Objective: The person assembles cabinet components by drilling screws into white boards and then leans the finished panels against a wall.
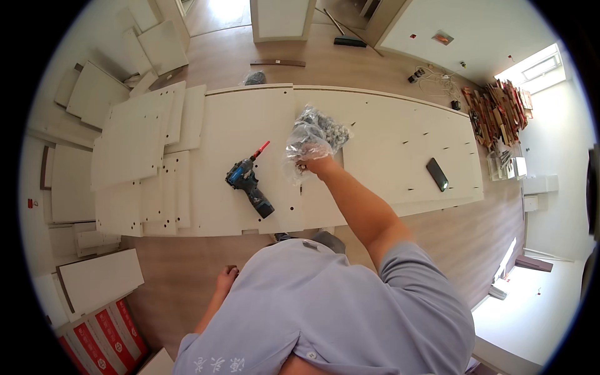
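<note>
My right hand (320, 164) reaches to a clear plastic bag (306, 140) full of small metallic furniture fittings (331, 128), lying on the white panels. Film from the bag covers part of the fingers, which are curled closed at its near end, beside a few small fittings. Left of the bag, a blue and black cordless drill (249, 187) with a red-tipped bit rests on a white panel (212, 125). My left hand (229, 275) hangs low beside my body, off the panels, its fingers curled; whatever they may hold is hidden.
A black phone (437, 174) lies on the right panel, among several upright dark pins. White boards with drilled holes (134, 147) are stacked at the left. Beyond the panels are a dark bag (255, 78) and a broom (350, 42). Wooden strips (497, 112) lean at far right.
</note>
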A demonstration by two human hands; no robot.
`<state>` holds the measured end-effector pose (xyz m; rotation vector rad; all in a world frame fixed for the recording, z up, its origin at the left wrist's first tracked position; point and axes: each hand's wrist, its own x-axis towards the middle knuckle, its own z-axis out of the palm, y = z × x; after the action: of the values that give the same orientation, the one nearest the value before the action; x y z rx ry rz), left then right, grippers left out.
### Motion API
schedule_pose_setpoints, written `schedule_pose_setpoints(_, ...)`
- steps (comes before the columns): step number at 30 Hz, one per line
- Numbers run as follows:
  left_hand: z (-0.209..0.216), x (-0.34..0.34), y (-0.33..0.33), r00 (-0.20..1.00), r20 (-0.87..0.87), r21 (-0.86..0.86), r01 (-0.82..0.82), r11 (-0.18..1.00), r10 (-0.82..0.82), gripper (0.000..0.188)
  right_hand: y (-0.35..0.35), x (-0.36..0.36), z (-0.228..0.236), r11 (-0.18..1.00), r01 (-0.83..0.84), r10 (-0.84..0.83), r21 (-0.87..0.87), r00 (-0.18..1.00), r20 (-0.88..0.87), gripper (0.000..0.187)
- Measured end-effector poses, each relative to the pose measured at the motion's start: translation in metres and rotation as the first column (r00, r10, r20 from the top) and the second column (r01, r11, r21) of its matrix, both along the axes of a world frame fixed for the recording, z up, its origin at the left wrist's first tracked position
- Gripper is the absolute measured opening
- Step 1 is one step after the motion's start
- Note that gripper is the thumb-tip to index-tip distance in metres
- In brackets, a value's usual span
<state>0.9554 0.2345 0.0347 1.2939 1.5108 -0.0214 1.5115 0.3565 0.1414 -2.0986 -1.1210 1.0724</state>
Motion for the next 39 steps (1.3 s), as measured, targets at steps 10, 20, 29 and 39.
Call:
schedule_pose_setpoints(10, 0.118, 0.16, 0.083, 0.892, 0.434, 0.045, 0.113, 0.993, -0.122, 0.031, -0.051, -0.024, 0.018, 0.947, 0.32, -0.271, -0.041, 0.719, -0.64, 0.027)
schedule_pose_setpoints(20, 0.143, 0.302, 0.117, 0.343, 0.653, -0.757, 0.277, 0.591, 0.675, 0.056, -0.082, -0.068, 0.099, 0.966, -0.205, 0.246, 0.158, 0.915, -0.319, 0.026)
schedule_pose_setpoints(29, 0.13, 0.337, 0.09, 0.346, 0.534, -0.846, 0.217, 0.488, 0.772, 0.046, -0.119, -0.091, 0.116, 0.845, -0.517, 0.383, 0.139, 0.766, 0.516, 0.036)
schedule_pose_setpoints(39, 0.141, 0.395, 0.061, 0.279, 0.583, -0.811, 0.134, 0.57, 0.763, 0.035, -0.195, 0.084, 0.127, 0.82, -0.357, 0.236, 0.448, 0.923, 0.303, 0.036)
